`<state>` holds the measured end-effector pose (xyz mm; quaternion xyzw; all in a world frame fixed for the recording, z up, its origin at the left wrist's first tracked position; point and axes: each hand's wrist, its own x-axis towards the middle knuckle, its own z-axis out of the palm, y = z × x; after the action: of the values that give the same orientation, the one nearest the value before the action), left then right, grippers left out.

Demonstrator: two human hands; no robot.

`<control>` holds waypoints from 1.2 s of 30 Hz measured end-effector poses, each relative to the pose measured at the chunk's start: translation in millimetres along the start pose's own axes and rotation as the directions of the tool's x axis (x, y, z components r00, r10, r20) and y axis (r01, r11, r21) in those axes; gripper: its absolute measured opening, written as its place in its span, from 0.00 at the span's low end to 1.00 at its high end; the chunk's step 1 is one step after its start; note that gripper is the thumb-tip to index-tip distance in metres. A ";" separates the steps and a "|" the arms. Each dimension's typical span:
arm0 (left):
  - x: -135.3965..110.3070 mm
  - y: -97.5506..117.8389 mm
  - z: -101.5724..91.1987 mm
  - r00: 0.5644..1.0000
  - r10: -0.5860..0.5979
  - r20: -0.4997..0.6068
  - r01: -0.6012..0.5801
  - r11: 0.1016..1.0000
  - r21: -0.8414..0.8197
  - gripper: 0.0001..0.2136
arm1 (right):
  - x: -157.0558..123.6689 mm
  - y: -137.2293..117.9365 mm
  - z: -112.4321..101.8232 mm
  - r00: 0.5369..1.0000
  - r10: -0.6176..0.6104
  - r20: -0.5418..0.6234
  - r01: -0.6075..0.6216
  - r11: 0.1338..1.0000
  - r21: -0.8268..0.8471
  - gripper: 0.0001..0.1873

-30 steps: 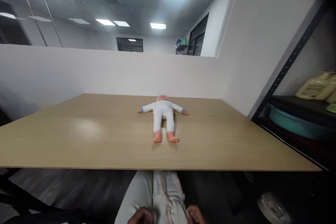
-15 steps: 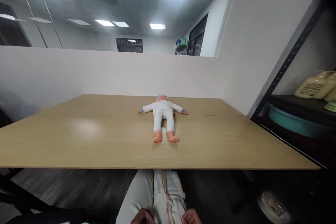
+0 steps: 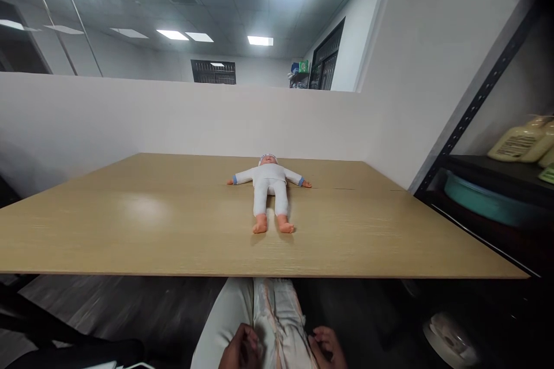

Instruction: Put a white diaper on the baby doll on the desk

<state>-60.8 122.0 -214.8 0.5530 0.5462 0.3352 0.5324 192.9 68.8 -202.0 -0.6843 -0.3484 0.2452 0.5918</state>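
On my lap lies a long white padded cloth-like piece (image 3: 277,314) with peach-orange lines along it; its exact kind does not show. My left hand (image 3: 241,349) is at its left side, fingers loosely bent and apart, with nothing visible in them. At its right edge my right hand (image 3: 328,348) is half curled, thumb and fingers apart, also with nothing visible in it. Whether either hand touches the piece is unclear. Beyond both hands, a baby doll (image 3: 270,181) in white clothes with blue cuffs lies face up on the table, arms spread, bare feet toward me.
The wooden table (image 3: 142,248) ends just above my lap. A low white partition (image 3: 216,121) stands behind it. On the right, a dark shelf rack (image 3: 480,158) holds pale yellow bottles (image 3: 519,141) and a teal basin (image 3: 485,199). A round white object (image 3: 450,340) is on the floor.
Both hands have risen a little further into view over my lap, and their fingers have loosened apart. The right hand has shifted slightly right. The doll stays in place.
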 end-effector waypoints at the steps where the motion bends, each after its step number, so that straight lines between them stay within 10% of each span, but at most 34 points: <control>1: 0.2 -0.8 1.1 0.999 0.033 0.018 -0.033 0.999 0.018 0.15 | 0.6 5.1 0.5 1.000 0.010 0.010 -0.010 1.000 0.005 0.32; 8: -12.7 -3.1 3.0 0.991 0.134 -0.001 -0.134 0.991 -0.001 0.13 | -1.2 31.6 -6.7 0.986 0.098 0.134 -0.098 0.995 -0.005 0.28; 22: -35.9 38.9 -1.6 0.983 0.181 0.027 -0.183 0.980 0.074 0.16 | 1.4 1.0 -21.3 0.969 0.176 0.173 -0.182 0.983 0.016 0.43; 28: -31.8 56.8 5.1 0.995 0.003 0.102 -0.017 0.991 0.132 0.23 | -1.4 -1.5 -3.8 0.935 0.249 0.252 -0.251 0.968 -0.026 0.44; 36: -26.2 94.9 34.9 0.941 -0.090 0.327 0.161 0.967 -0.198 0.40 | -1.3 -48.6 9.8 0.833 0.234 0.502 -0.267 0.964 -0.007 0.41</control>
<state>-8.7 104.6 -126.0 0.5004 0.4477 0.2666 0.6915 175.6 76.9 -156.2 -0.6183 -0.3887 0.4996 0.4659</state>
